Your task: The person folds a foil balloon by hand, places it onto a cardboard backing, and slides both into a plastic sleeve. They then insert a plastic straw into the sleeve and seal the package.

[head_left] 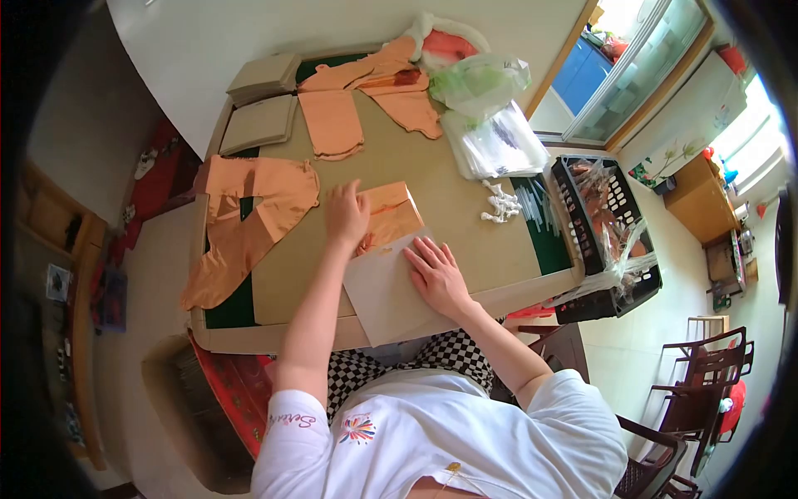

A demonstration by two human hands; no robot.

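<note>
A folded rose-gold foil balloon (392,218) lies flat on the table in front of me. My left hand (347,218) is at its left edge, fingers curled in on the foil. Nearer my body, a whitish plastic bag (384,295) overlaps the foil's near end and reaches the table's front edge. My right hand (438,279) lies on the bag's right side, its fingers spread. Left of my left hand is a large unfolded foil balloon (249,212), with more flat foil balloons (332,121) farther back.
Two stacks of beige card (264,123) stand at the back left. At the back right are a stack of clear bags (495,145) and a crumpled green-white bag (482,87). White tied bundles (499,202) and clear straws (539,204) lie before a black crate (603,216) beside the table.
</note>
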